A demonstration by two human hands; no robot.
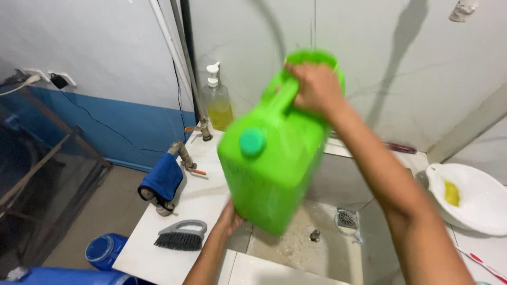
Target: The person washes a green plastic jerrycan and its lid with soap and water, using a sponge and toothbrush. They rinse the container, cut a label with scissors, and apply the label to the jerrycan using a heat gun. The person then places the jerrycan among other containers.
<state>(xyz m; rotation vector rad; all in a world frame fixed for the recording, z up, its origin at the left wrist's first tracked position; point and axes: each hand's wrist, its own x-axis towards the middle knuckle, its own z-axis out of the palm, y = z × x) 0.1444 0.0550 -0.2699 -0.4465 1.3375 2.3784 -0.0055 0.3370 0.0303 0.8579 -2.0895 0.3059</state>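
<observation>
I have the bright green plastic jerrycan (272, 169) lifted over the sink (317, 248), capped; right hand (316, 88) grips its handle, left hand (229, 219) spread beneath.

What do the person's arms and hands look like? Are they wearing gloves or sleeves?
No gloves and no sleeves show. Both arms are bare as far as the picture goes. The left hand and right hand are bare too, with no rings, watch or bracelets that can be seen. The right hand is a bit blurred, so small details on its fingers are hard to tell.
</observation>
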